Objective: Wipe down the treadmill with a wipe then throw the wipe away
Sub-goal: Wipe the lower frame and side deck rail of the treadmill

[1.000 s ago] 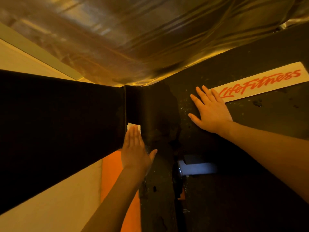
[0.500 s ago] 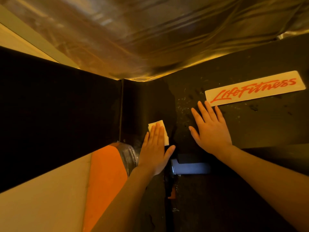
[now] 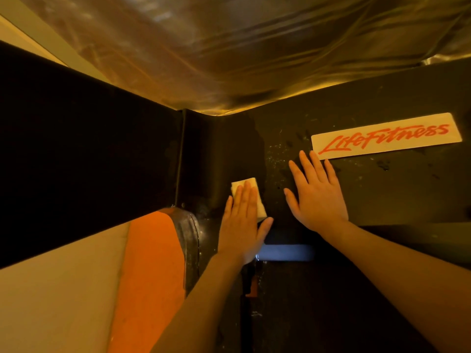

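Observation:
A folded white wipe (image 3: 257, 200) lies flat on the black treadmill hood (image 3: 382, 194). My left hand (image 3: 242, 225) presses it down with straight fingers; only the wipe's far and right edges show past them. My right hand (image 3: 316, 192) rests flat on the hood with fingers spread, a short way right of the wipe, its fingertips just below the left end of the LifeFitness sticker (image 3: 384, 136). White specks and wet marks dot the hood between the hands and the sticker.
A black side rail (image 3: 89, 161) runs along the left, ending in a rounded grey cap (image 3: 188, 233). Below it lies orange and tan floor (image 3: 147, 276). Shiny plastic sheeting (image 3: 229, 47) fills the top. A small lit blue-grey strip (image 3: 285, 252) sits under my left hand.
My left hand has slid the wipe rightward and toward me, off the rail's end and onto the hood. My right hand has stayed flat on the hood.

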Action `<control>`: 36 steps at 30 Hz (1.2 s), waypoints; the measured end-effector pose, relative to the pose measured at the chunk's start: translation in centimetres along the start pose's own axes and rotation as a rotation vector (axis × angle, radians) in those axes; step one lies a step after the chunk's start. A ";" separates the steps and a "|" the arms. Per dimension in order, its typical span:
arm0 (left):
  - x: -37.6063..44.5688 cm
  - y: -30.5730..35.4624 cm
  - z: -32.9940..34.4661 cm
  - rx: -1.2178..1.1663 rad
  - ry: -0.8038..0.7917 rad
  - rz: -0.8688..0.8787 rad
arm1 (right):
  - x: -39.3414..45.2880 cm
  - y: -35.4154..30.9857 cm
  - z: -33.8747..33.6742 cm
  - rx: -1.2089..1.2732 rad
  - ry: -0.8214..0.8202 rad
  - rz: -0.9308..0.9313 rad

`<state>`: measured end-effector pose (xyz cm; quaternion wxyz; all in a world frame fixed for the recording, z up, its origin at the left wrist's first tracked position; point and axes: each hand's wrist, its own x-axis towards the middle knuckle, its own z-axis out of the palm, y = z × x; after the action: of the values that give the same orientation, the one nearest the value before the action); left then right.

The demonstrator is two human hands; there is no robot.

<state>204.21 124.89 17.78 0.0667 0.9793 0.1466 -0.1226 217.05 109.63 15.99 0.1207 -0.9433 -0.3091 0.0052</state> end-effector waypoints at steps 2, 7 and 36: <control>-0.4 -1.4 -0.3 0.013 0.021 -0.099 | 0.0 0.0 -0.1 0.002 0.002 0.003; -0.1 0.2 0.0 -0.047 0.059 -0.144 | 0.0 0.0 -0.1 0.005 0.007 0.005; -4.8 -4.7 0.5 0.290 0.148 -0.282 | 0.0 0.1 -0.1 0.008 0.029 -0.007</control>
<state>198.22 128.00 18.10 -0.1037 0.9547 0.2675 -0.0784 217.10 109.54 16.02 0.1289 -0.9417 -0.3107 -0.0079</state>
